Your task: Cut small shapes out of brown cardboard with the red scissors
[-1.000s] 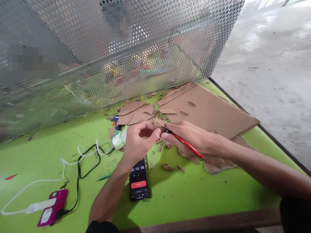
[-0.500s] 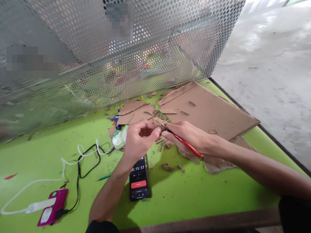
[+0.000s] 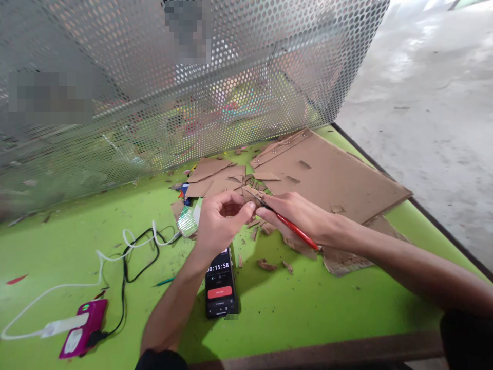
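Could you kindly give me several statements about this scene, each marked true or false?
1. The right hand holds a red-handled tool. True.
2. The phone lies on the green table. True.
3. The left hand grips the phone. False: it holds a small cardboard piece.
4. The phone's screen is dark. False: it is lit, with white digits and a red button.
5. The large cardboard sheet lies nearer the camera than the phone. False: it lies farther away.
6. A black plug is at the magenta block. True.
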Demonstrator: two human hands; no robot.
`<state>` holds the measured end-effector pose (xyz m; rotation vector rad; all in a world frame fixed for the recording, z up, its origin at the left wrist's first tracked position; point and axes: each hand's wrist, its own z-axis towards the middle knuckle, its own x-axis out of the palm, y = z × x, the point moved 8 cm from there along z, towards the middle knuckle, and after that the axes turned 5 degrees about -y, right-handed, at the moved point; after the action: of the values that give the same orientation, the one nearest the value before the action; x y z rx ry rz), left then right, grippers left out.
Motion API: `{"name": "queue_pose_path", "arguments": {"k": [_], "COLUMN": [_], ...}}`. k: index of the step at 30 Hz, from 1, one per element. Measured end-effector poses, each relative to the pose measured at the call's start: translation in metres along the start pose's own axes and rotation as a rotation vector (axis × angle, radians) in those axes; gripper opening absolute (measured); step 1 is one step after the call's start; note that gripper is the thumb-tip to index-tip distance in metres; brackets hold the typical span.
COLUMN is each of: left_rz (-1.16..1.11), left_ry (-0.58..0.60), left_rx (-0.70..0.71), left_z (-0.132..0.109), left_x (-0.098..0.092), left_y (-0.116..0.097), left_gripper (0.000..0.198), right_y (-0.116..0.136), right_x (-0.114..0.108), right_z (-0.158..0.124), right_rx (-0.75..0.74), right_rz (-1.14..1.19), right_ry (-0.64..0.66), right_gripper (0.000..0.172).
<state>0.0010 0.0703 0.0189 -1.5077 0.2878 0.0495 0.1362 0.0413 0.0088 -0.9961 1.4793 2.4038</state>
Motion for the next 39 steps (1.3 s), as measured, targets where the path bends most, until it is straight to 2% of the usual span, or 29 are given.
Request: {"name": "queue_pose_path", "arguments": {"k": [25,39], "left_rz": [-0.006,-0.005], "left_ry": [0.029,0.038], "left_rx": [0.011,0.019], "left_z": [0.0009,0.0027], "left_x": [-0.0012,-0.0003], "left_y": [-0.0009,0.0003], "left_gripper": [0.024,0.022], "right_y": [0.0013,-0.0009], "right_x": [0.0007,0.0040], "right_z": [0.0006,0.0014], "right_rx": [-0.026,0.008], "right_rz": [0.043,0.019], "right_ry": [-0.027,-0.016], "right_gripper": [0.046,0.048]}}
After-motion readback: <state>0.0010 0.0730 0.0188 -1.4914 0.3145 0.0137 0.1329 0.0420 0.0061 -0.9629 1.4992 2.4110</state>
